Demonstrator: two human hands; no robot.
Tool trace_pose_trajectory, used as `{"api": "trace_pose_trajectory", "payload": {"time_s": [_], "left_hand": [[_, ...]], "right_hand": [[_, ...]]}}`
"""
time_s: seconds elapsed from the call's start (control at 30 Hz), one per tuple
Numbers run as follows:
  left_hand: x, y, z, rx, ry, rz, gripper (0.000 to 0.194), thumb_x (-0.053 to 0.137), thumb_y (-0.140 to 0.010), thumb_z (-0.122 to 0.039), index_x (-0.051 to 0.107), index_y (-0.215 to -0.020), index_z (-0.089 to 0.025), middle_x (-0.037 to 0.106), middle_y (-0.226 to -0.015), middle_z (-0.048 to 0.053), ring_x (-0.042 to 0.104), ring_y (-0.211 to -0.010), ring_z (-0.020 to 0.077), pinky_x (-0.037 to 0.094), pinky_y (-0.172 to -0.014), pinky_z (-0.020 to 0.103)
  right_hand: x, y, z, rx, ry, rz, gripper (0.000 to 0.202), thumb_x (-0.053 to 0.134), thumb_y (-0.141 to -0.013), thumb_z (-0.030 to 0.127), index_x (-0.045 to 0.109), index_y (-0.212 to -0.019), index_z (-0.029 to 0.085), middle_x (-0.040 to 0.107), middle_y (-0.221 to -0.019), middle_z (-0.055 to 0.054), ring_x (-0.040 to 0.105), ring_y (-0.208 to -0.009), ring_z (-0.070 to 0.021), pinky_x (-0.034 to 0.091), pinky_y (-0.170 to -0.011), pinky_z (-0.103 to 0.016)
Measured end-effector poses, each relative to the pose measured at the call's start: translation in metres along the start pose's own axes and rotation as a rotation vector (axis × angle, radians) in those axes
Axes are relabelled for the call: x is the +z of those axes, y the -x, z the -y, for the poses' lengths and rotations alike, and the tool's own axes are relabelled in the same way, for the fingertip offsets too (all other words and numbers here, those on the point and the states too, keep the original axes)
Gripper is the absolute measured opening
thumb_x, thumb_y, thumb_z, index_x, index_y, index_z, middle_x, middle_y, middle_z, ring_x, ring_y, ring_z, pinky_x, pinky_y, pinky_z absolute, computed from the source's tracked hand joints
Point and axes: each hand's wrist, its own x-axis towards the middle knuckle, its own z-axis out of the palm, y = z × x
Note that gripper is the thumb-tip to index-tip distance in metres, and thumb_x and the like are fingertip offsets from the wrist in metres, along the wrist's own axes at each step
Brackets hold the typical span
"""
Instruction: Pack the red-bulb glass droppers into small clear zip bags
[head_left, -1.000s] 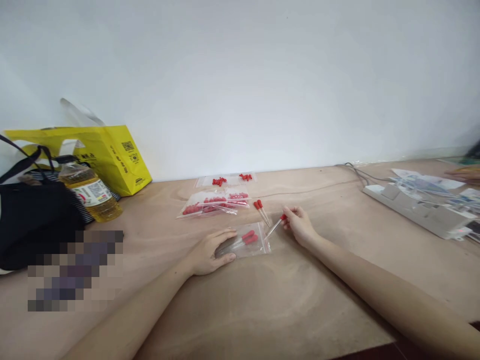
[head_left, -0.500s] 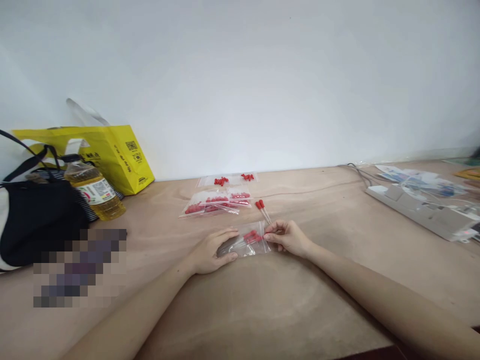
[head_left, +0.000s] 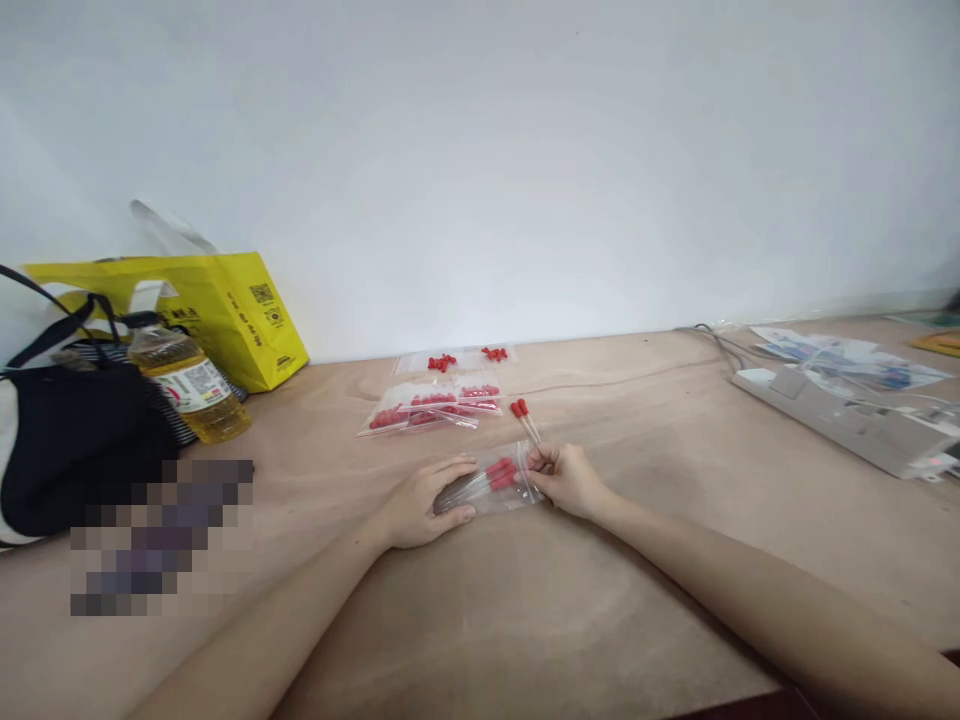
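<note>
A clear zip-lock bag (head_left: 510, 494) lies flat on the wooden table, with several droppers (head_left: 498, 473) inside, their red rubber bulbs toward the bag's mouth. My left hand (head_left: 424, 503) holds the bag's left end, fingers along the far side and thumb along the near side. At the mouth on the right, my right hand (head_left: 564, 478) is closed, thumb and fingers pinching the bag's edge; the fingertips are partly hidden. Two loose droppers (head_left: 523, 412) lie just beyond the right hand, bulbs pointing away, their lower tubes passing behind the fingers.
Filled bags (head_left: 431, 404) of red-bulbed droppers lie farther back, with more droppers (head_left: 442, 362) by the wall. A yellow bag (head_left: 255, 320), an oil bottle (head_left: 196, 385) and a black bag (head_left: 82, 440) stand left. A power strip (head_left: 832, 420) and plastic packets (head_left: 832, 355) lie right.
My right fingers have curled in at the bag's mouth, and the hand has shifted slightly left. The red bulbs in the bag sit slightly farther left. My left hand has stayed put.
</note>
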Motion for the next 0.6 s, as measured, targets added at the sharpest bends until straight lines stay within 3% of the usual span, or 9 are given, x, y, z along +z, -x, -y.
{"api": "trace_pose_trajectory", "payload": {"time_s": [0.1,0.23,0.37,0.6], "left_hand": [[0.000,0.000,0.000,-0.001,0.003,-0.006,0.048,0.052,-0.078,-0.038,0.044,-0.121,-0.018,0.046,-0.128,0.009,0.040,-0.119,0.0229,0.033,-0.099,0.039],[0.000,-0.001,-0.001,-0.009,0.008,-0.005,0.048,0.053,-0.077,-0.038,0.045,-0.120,-0.017,0.046,-0.128,0.009,0.040,-0.119,0.0234,0.033,-0.099,0.039],[-0.001,-0.001,0.000,-0.015,0.013,0.005,0.048,0.053,-0.078,-0.037,0.044,-0.121,-0.019,0.046,-0.129,0.007,0.040,-0.119,0.0231,0.033,-0.099,0.039],[-0.001,0.001,0.000,-0.003,0.011,0.007,0.048,0.052,-0.078,-0.038,0.044,-0.121,-0.019,0.045,-0.129,0.007,0.040,-0.120,0.0223,0.033,-0.099,0.039]], "right_hand": [[0.001,-0.001,-0.002,-0.056,0.023,-0.016,0.010,0.060,-0.067,0.023,0.054,-0.065,0.016,0.059,-0.060,0.001,0.052,-0.052,-0.0079,0.041,-0.049,-0.018],[-0.014,-0.016,-0.007,0.093,-0.022,0.134,0.010,0.058,-0.067,0.025,0.055,-0.071,0.016,0.054,-0.055,0.004,0.044,-0.038,-0.0055,0.034,-0.035,-0.016],[-0.034,-0.053,-0.013,0.203,0.190,-0.134,0.013,0.055,-0.070,0.028,0.057,-0.069,0.015,0.058,-0.057,0.001,0.047,-0.043,-0.0065,0.036,-0.041,-0.017],[-0.030,-0.115,-0.022,0.346,0.350,-0.273,0.024,0.062,-0.062,0.034,0.061,-0.076,0.014,0.065,-0.076,-0.008,0.059,-0.070,-0.0172,0.040,-0.054,-0.022]]}}
